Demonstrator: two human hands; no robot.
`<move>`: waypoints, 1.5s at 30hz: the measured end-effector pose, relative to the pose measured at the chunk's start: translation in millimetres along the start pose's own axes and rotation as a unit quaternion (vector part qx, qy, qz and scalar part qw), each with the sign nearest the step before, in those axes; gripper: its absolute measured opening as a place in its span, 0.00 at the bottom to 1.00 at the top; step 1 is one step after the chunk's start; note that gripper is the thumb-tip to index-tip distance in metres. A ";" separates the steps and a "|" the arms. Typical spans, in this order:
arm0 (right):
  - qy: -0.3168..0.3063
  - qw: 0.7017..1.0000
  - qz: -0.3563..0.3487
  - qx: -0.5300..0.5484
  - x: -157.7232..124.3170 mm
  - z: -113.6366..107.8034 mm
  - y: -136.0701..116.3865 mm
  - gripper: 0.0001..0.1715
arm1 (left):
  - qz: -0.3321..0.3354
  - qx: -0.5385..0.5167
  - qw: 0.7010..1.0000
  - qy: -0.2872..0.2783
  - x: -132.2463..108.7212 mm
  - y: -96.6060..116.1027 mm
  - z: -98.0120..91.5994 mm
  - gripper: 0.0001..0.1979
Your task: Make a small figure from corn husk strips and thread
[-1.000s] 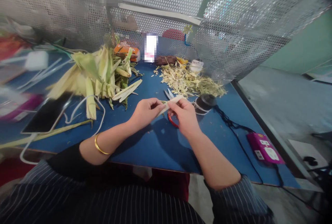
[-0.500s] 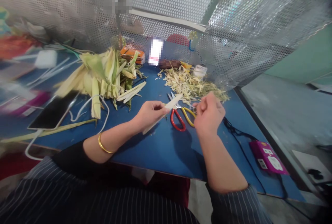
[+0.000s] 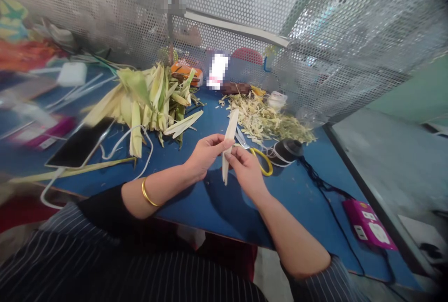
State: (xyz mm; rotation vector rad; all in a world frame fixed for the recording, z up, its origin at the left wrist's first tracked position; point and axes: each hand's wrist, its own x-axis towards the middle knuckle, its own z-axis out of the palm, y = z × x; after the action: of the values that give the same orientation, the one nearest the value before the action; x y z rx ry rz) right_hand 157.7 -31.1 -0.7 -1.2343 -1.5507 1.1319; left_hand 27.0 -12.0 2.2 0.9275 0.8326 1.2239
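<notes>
The fingers of the left hand (image 3: pixel 205 157) pinched a pale corn-husk strip (image 3: pixel 231 127) near its middle and those of the right hand (image 3: pixel 250 169) gripped it just below, so that it stood nearly upright between the hands, above the blue surface (image 3: pixel 311 208). Thin and apparently dry, the strip could have split along its grain had the hands pulled unevenly, or slipped free had either pinch slackened. Yellow-handled scissors (image 3: pixel 266 166) lay just beyond the right hand, beside a black spool (image 3: pixel 289 149), where a careless low sweep might have knocked them together.
</notes>
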 end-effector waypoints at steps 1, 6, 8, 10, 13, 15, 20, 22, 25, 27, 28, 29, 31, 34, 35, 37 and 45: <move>-0.013 1.000 0.016 0.001 0.2 -1.2 -0.8 0.13 | 0.008 0.023 1.000 -0.002 1.0 0.5 -0.9 0.10; -0.073 0.994 0.060 -0.058 -0.7 -11.0 -10.5 0.13 | 0.075 0.093 0.990 0.072 14.5 15.0 -12.0 0.10; -0.081 0.994 0.030 -0.073 -1.2 -15.2 -13.4 0.14 | 0.102 0.084 0.982 0.134 24.3 23.1 -21.6 0.08; -0.057 0.996 0.017 -0.064 -1.6 -17.8 -14.5 0.15 | 0.123 0.056 0.971 0.197 33.9 29.7 -31.9 0.10; 0.001 0.999 0.034 -0.023 -2.4 -17.9 -14.1 0.16 | 0.135 0.023 0.952 0.274 39.1 33.3 -38.5 0.13; 0.028 0.999 0.036 -0.009 -2.7 -16.3 -13.2 0.17 | 0.098 0.060 0.968 0.223 33.6 31.1 -33.2 0.16; 0.059 0.997 0.002 -0.054 -1.4 -13.2 -9.6 0.16 | 0.029 0.192 0.980 -0.046 9.8 19.0 -11.0 0.12; 0.063 0.996 -0.009 -0.057 -0.6 -12.9 -8.6 0.16 | 0.023 0.198 0.979 -0.044 6.5 16.0 -8.6 0.11; 0.050 0.998 0.022 -0.014 0.4 -12.5 -8.4 0.16 | 0.019 0.188 0.981 -0.041 7.8 14.9 -10.4 0.11; 0.037 0.998 0.047 0.034 1.1 -12.1 -8.5 0.17 | 0.032 0.190 0.980 -0.040 9.1 15.8 -11.7 0.11; 0.029 0.996 0.053 0.058 1.7 -12.0 -8.3 0.17 | 0.038 0.193 0.979 -0.042 9.4 16.4 -12.0 0.11; 0.024 0.995 0.056 0.078 2.3 -12.0 -8.0 0.17 | 0.044 0.199 0.978 -0.045 9.4 17.1 -12.0 0.10; 0.033 0.993 0.049 0.107 3.9 -12.4 -7.2 0.16 | 0.053 0.214 0.974 -0.053 8.8 18.3 -11.7 0.10; 0.065 0.987 0.024 0.146 6.2 -14.8 -6.9 0.14 | 0.043 0.234 0.965 -0.109 7.2 18.3 -10.8 0.11; 0.061 0.984 0.021 0.166 6.8 -16.0 -7.2 0.14 | 0.030 0.232 0.961 -0.144 6.6 17.8 -10.4 0.12; 0.032 0.975 0.029 0.216 7.3 -18.7 -8.3 0.15 | -0.002 0.223 0.949 -0.223 5.3 16.9 -9.4 0.12; 0.099 0.970 0.043 0.218 9.5 -21.6 -6.9 0.09 | 0.100 0.379 0.893 -0.222 2.1 17.2 -8.4 0.16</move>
State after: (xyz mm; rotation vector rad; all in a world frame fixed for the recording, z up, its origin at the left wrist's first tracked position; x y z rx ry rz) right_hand 175.1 -19.3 12.0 -1.0802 -1.0359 1.2794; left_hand 13.0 -7.2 14.5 1.8881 0.8572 0.7808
